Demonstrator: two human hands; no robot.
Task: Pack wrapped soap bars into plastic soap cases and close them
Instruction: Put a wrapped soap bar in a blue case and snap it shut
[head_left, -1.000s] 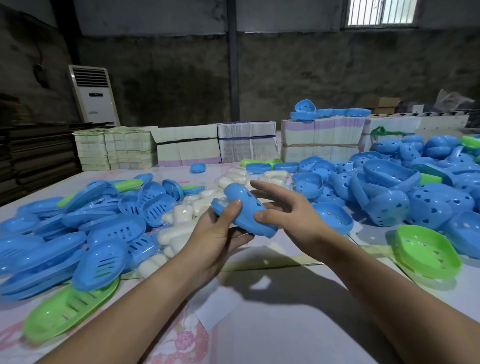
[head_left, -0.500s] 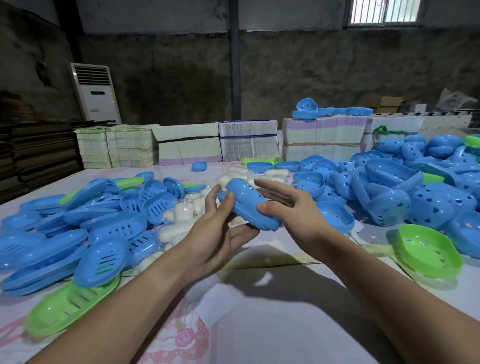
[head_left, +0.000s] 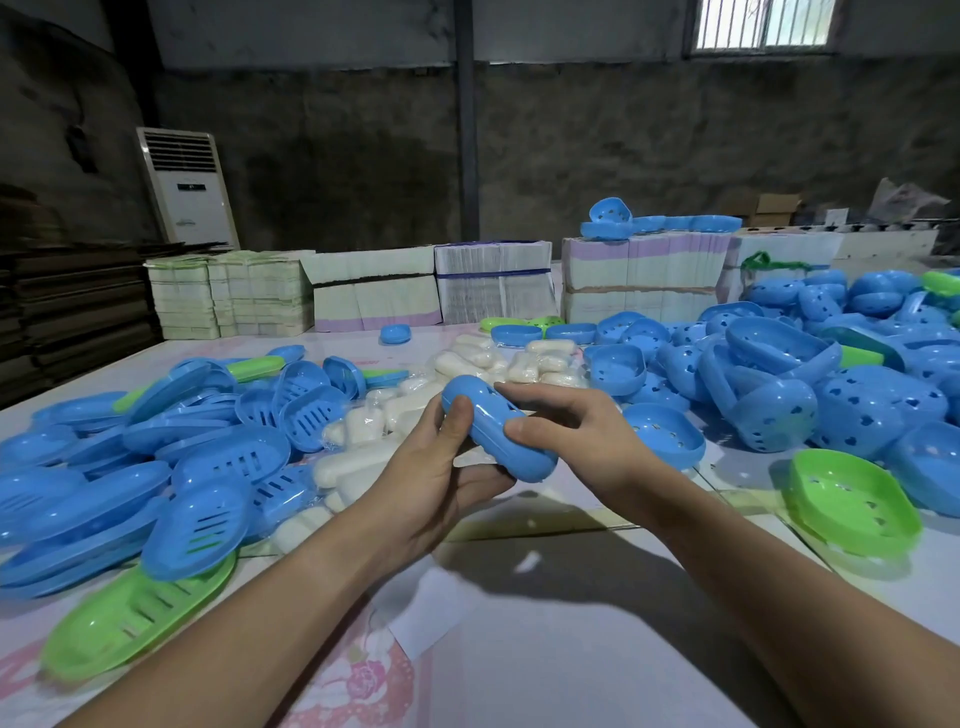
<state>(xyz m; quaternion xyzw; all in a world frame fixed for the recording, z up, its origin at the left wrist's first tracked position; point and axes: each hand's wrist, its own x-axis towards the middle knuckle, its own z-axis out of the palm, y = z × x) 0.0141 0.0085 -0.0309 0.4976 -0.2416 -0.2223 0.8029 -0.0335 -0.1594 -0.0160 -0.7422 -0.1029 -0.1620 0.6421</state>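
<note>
Soap case: a closed blue soap case (head_left: 498, 428) is held above the counter (head_left: 571, 649) between both hands, its long axis slanting from upper left down to lower right.
Left hand: the left hand (head_left: 431, 483) cups the case from below, thumb curled over the case's upper end, the other fingers (head_left: 485, 480) bent beneath it.
Right hand: the right hand (head_left: 582, 436) grips the case from the right, thumb pressed on the near side, fingers laid over the far edge.
Case seam: the two halves look shut together, though the seam is partly hidden under the fingers, so a full latch is hard to confirm.
Beyond the fingertips: wrapped soap bars (head_left: 519, 364) lie heaped on the counter, just behind the held case.
Left of the left thumb: a pile of slotted blue lids (head_left: 218, 457), with a green lid (head_left: 135, 618) at its near edge.
Right of the right fingers: a pile of blue case bottoms (head_left: 779, 384) with heart-shaped holes, and one green case bottom (head_left: 852, 499) lying open side up nearer the wrist.
Far past the fingers: stacks of flat cartons (head_left: 493, 286) along the counter's back edge.
</note>
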